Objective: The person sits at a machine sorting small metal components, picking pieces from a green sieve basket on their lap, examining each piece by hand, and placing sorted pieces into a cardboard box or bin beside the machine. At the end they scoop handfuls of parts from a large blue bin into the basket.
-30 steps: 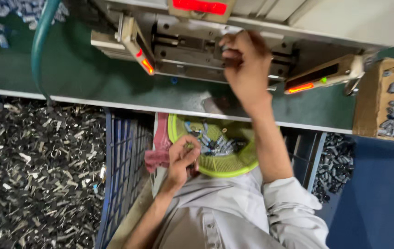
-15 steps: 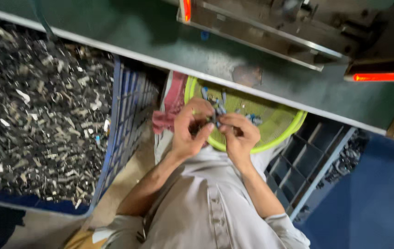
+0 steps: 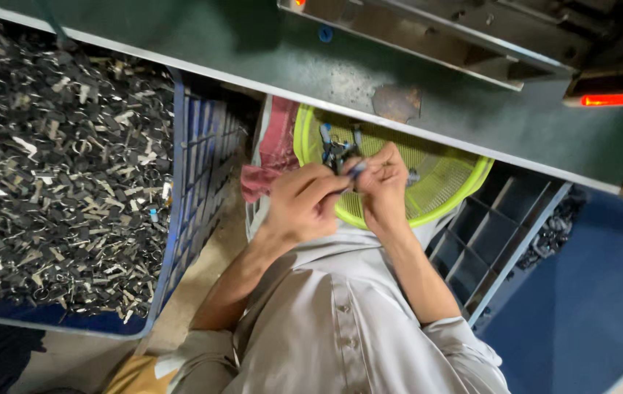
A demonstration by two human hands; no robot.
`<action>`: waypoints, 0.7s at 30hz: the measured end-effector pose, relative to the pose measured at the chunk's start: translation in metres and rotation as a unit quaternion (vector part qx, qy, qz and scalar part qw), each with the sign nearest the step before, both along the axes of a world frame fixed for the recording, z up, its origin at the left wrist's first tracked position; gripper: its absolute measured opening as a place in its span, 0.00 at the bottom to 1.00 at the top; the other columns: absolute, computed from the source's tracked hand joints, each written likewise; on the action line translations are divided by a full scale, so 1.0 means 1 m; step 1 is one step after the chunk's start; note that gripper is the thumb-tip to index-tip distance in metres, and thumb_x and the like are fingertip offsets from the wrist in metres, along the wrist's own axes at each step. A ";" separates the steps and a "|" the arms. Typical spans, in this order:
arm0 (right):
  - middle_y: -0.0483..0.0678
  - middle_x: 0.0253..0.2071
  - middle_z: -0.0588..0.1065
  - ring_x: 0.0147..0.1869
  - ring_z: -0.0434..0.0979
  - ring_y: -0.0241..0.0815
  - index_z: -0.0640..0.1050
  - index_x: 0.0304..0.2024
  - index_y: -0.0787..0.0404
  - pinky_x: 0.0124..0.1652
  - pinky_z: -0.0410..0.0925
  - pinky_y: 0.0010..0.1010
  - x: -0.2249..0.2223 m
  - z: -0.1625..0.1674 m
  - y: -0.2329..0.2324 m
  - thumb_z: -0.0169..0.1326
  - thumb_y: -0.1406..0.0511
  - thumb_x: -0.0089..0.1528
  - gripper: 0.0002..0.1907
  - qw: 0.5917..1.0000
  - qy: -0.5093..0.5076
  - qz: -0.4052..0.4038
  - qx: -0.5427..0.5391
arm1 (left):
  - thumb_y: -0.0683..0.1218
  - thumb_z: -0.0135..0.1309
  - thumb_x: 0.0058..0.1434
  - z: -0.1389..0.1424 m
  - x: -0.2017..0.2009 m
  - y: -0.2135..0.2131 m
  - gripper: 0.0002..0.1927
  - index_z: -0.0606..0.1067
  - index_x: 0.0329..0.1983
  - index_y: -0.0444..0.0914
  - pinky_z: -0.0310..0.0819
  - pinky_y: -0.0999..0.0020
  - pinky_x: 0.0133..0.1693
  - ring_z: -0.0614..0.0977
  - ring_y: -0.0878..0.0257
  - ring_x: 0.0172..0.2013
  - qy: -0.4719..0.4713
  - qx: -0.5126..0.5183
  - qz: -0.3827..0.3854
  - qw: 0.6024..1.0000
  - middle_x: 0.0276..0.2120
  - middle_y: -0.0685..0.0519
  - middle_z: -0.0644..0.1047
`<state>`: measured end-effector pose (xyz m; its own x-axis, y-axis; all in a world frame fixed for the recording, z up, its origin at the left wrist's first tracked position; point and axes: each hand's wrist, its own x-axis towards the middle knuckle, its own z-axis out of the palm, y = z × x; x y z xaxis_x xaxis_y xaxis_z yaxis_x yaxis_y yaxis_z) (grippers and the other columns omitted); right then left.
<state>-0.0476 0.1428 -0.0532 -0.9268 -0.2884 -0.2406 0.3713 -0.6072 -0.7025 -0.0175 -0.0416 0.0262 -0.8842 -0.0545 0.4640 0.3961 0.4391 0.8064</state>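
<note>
The small part [image 3: 356, 169] pinched between the left hand [image 3: 302, 204] and right hand [image 3: 384, 182] is mostly covered by fingers, its shape unclear. Both hands hide the near rim of the yellow-green basket [image 3: 450, 191]. The machine [image 3: 472, 33] on the counter [image 3: 253, 58] is cut off by the top edge.

— What is being held?

— A small metal part [image 3: 353, 170], dark with a bluish-grey end, pinched between the fingertips of both hands. It is too small and too covered to make out its full shape.

— Where does it sit?

— Just above the near rim of a round yellow-green mesh basket [image 3: 450, 182], which rests in the person's lap below the edge of the green bench.

— Anything in the basket?

— A small cluster of similar dark and blue-tipped pieces [image 3: 335, 146] lies against its far left side, and one more piece [image 3: 413, 176] lies alone near the middle.
</note>
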 end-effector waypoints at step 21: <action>0.54 0.24 0.70 0.28 0.71 0.55 0.73 0.28 0.64 0.30 0.64 0.45 -0.196 0.109 0.017 0.57 0.72 0.57 0.06 0.560 0.460 -0.252 0.642 | 0.43 0.58 0.47 -0.128 -0.096 0.077 0.14 0.82 0.38 0.40 0.71 0.46 0.38 0.80 0.43 0.35 -0.116 -0.334 -0.004 0.935 0.31 0.43 0.80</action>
